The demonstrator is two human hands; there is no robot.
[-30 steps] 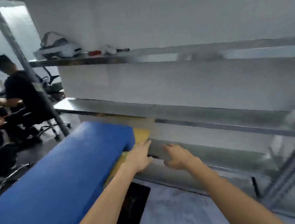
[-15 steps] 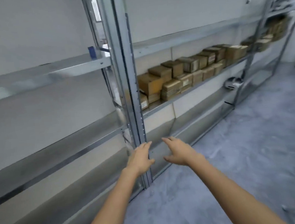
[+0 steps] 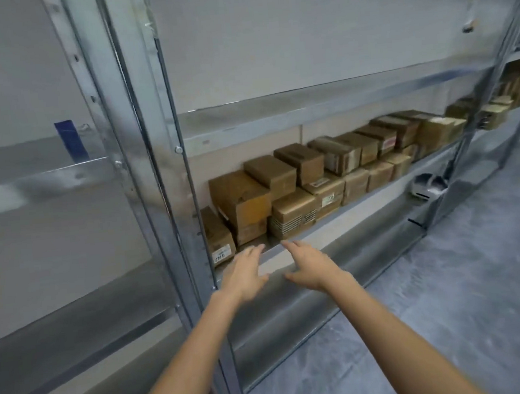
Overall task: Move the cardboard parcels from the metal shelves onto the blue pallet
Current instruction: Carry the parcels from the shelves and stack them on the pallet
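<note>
**A:** What are the hands doing?

**B:** Two bare arms reach forward. The left hand [image 3: 245,273] and the right hand [image 3: 312,266] are side by side, fingers straight and relaxed, palms turned toward each other, holding nothing.

**A:** Where are the parcels?

**B:** The cardboard parcels [image 3: 294,212] sit stacked on a metal shelf [image 3: 375,194] just beyond the fingertips, in a row running far off to the right of the right hand. A small labelled parcel [image 3: 218,241] lies just left of the left fingertips, beside a metal upright [image 3: 162,174]. Neither hand touches a parcel.

**A:** What else is there?

**B:** Blue tape [image 3: 70,141] is up and left of the left hand. Grey floor [image 3: 450,306] lies below and right of the right hand.
</note>
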